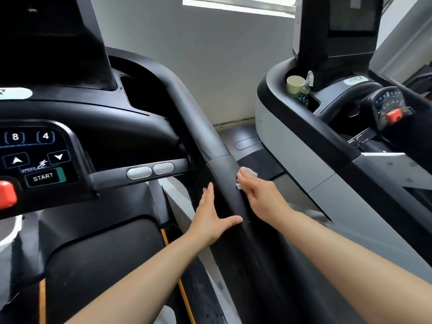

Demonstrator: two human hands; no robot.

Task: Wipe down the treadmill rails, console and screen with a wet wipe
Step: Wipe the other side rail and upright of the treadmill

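White crumpled wet wipe (pixel 248 172) is pressed by the right hand (pixel 258 195) on the black padded side rail (pixel 224 174); the left hand (pixel 211 216) rests open beside. Console (pixel 46 157) and screen (pixel 46 38) probably remain.

- The head view looks forward and down from the person's head, close over the right rail (pixel 219 164).
- The console (pixel 42 157) fills its left side; a neighbouring treadmill (pixel 304 141) its right.
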